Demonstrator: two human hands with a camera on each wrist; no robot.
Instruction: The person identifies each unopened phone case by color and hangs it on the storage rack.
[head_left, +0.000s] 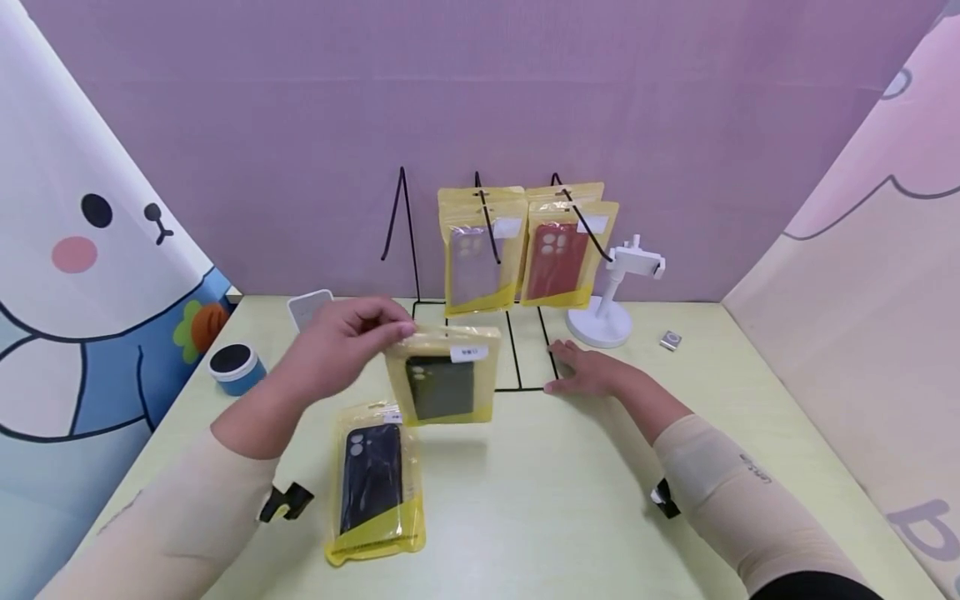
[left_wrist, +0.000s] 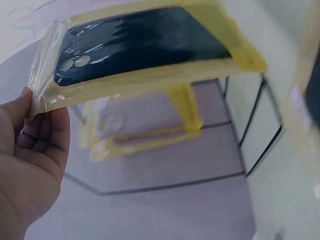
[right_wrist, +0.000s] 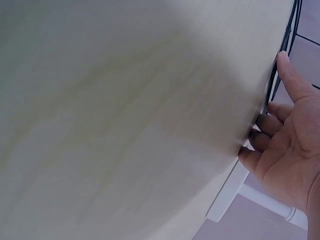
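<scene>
My left hand (head_left: 339, 348) pinches the top corner of a yellow-edged clear pouch with a dark phone case (head_left: 442, 390) inside. The pouch hangs above the table, in front of a black wire display rack (head_left: 517, 389); the left wrist view shows the dark case (left_wrist: 145, 42) and its camera holes up close. At the rack's front right corner my right hand (head_left: 588, 372) rests low, thumb and fingers spread, fingertips right at the base wire. Packaged purple (head_left: 474, 262) and red (head_left: 555, 258) phone cases hang on the middle and right hooks; the left hook holds nothing.
Another pouch with a black phone case (head_left: 372, 479) lies on the table at front left. A white phone stand (head_left: 609, 312) and a small silver gadget (head_left: 671, 340) are on the right. A blue jar (head_left: 238, 369) and a white object (head_left: 307, 307) stand left.
</scene>
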